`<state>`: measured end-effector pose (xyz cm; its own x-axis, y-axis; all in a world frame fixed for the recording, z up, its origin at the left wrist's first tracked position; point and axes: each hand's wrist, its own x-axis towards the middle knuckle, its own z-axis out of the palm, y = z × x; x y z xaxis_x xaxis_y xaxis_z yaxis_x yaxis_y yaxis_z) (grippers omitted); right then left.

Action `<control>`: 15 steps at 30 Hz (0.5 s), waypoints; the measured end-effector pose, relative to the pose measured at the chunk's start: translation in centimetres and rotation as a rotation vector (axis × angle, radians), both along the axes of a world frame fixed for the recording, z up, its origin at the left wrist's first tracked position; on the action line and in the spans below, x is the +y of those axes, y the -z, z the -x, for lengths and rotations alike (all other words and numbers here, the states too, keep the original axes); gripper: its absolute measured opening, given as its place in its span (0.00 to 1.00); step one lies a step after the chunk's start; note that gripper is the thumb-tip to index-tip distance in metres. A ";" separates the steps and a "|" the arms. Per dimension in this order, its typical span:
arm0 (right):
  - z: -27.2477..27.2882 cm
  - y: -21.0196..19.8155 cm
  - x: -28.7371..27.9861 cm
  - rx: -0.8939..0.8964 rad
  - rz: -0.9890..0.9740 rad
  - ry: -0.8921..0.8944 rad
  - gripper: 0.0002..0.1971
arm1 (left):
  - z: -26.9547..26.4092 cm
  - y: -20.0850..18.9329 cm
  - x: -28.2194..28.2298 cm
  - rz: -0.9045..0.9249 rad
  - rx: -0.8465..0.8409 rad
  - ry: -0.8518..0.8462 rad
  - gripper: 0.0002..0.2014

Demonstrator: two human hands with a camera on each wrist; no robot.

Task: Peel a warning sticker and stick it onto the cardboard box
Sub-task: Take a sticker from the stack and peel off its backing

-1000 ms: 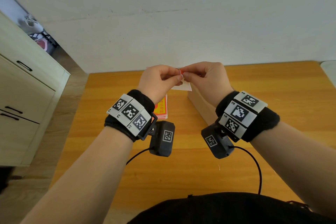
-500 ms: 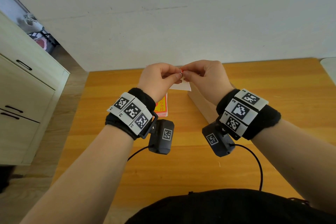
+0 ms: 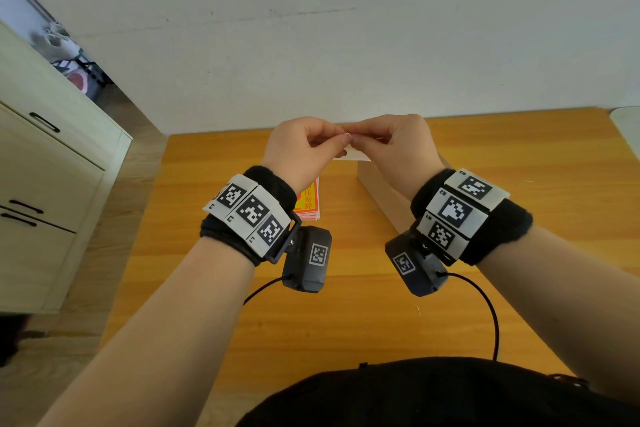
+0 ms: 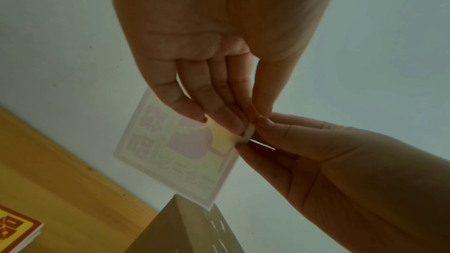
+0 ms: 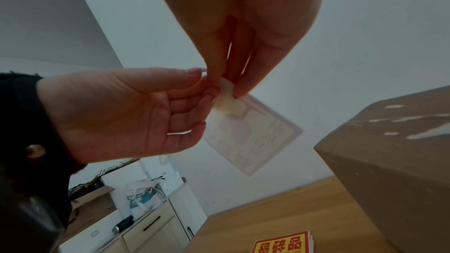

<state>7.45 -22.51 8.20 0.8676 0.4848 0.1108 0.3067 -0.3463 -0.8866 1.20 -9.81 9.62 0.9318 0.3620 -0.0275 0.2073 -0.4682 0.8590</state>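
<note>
Both hands are raised above the wooden table (image 3: pixel 363 305) and meet at one corner of a warning sticker (image 3: pixel 354 155) on its white backing. My left hand (image 3: pixel 313 146) pinches that corner between thumb and fingers, and my right hand (image 3: pixel 388 142) pinches the same corner from the other side. Seen from behind, the sticker (image 4: pixel 175 153) (image 5: pixel 253 134) hangs down with its red and yellow print showing faintly through the paper. The cardboard box (image 3: pixel 391 198) (image 5: pixel 394 161) (image 4: pixel 190 230) stands on the table under my right wrist.
A stack of red and yellow warning stickers (image 3: pixel 309 201) (image 5: pixel 282 243) (image 4: pixel 14 232) lies on the table left of the box. A pale cabinet with drawers (image 3: pixel 41 177) stands to the left of the table. A white wall rises behind the table's far edge.
Both hands have stayed together at the sticker's corner and risen slightly. The red edge seen between the fingertips earlier is now hidden.
</note>
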 end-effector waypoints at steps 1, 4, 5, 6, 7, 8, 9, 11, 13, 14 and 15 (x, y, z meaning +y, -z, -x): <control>0.0 0.0 0.0 -0.003 -0.001 0.002 0.11 | 0.0 0.0 0.0 -0.001 -0.002 -0.002 0.09; 0.1 -0.2 -0.1 -0.011 0.002 0.000 0.11 | 0.0 0.1 0.1 -0.001 -0.007 -0.008 0.09; 0.1 -0.2 -0.1 -0.010 0.001 0.000 0.11 | 0.0 0.2 0.1 -0.002 -0.008 -0.010 0.09; 0.2 -0.2 -0.1 -0.009 0.002 0.000 0.11 | 0.0 0.2 0.1 -0.007 -0.008 -0.010 0.09; 0.2 -0.1 0.0 -0.009 0.006 0.000 0.11 | 0.0 0.1 0.1 -0.014 -0.007 -0.009 0.09; 0.2 -0.1 0.0 -0.009 0.010 0.000 0.12 | 0.1 0.1 0.1 -0.020 -0.006 -0.006 0.09; 0.2 -0.1 0.0 -0.009 0.011 0.000 0.12 | 0.1 0.1 0.1 -0.023 -0.006 -0.004 0.10; 0.2 -0.2 0.0 -0.008 0.013 0.001 0.12 | 0.1 0.0 0.1 -0.024 -0.009 0.002 0.10; 0.3 -0.2 0.0 -0.011 0.017 0.000 0.12 | 0.1 0.0 0.1 -0.031 -0.011 0.006 0.10; 0.3 -0.3 0.0 -0.012 0.019 -0.002 0.12 | 0.1 0.0 0.1 -0.037 -0.013 0.008 0.10; 0.3 -0.3 0.0 -0.012 0.019 -0.002 0.12 | 0.1 0.1 0.2 -0.037 -0.015 0.008 0.10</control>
<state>7.12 -22.51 8.45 0.8653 0.4888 0.1115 0.3177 -0.3625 -0.8761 1.07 -9.65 9.55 0.9348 0.3551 0.0000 0.1905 -0.5017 0.8438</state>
